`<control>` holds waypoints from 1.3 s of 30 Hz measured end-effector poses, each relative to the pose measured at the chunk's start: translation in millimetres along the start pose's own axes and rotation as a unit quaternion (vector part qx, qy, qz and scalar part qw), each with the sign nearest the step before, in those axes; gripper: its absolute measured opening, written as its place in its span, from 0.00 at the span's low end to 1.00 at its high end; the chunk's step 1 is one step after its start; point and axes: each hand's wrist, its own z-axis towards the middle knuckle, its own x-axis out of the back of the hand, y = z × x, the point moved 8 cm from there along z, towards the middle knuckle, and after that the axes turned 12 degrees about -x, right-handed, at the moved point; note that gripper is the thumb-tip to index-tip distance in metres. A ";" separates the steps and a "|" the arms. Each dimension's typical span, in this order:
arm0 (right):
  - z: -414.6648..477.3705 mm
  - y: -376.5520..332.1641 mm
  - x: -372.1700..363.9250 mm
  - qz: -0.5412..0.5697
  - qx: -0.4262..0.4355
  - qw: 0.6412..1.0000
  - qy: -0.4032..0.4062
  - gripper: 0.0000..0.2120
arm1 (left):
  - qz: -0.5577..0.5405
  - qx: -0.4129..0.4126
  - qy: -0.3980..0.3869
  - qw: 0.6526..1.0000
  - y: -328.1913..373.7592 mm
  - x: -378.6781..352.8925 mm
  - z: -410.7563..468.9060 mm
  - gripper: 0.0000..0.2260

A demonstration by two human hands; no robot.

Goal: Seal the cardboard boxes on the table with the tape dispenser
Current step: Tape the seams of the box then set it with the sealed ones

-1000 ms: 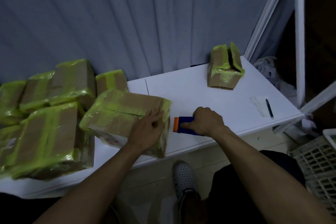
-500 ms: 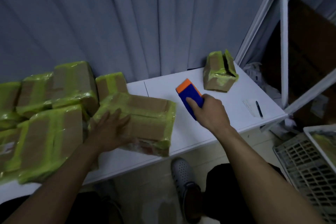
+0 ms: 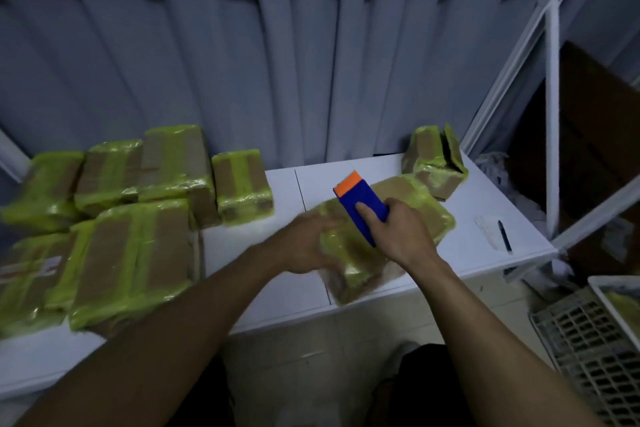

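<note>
A flat cardboard box [image 3: 412, 215] wrapped in yellow-green tape lies tilted near the front edge of the white table [image 3: 298, 291], blurred by motion. My left hand [image 3: 308, 246] grips its left side. My right hand [image 3: 398, 232] holds a blue tape dispenser [image 3: 363, 204] with an orange end, raised just above the box's top. A small box [image 3: 434, 163] with one flap up stands at the back right of the table.
Several taped boxes [image 3: 131, 253] are stacked on the table's left half. A pen on a paper slip [image 3: 495, 229] lies by the right edge. A white frame post [image 3: 552, 121] and a plastic crate [image 3: 588, 350] stand at the right. Grey curtain behind.
The flat box has slid from the left pile to the table's middle right under my left hand. My right hand lifted the dispenser off the table and now holds it over the box.
</note>
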 end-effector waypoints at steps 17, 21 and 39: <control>29.3 54.7 23.9 0.003 -0.033 0.999 -0.023 0.22 | 0.189 -0.084 0.081 0.975 -15.6 -44.6 46.1 0.28; 27.9 41.9 20.9 0.003 0.000 0.999 -0.036 0.20 | 0.279 0.067 0.016 0.958 -24.1 -38.8 37.9 0.27; 11.7 46.0 11.0 0.143 -0.006 0.973 -0.181 0.26 | -0.350 0.228 0.286 0.862 -41.7 15.2 -14.0 0.09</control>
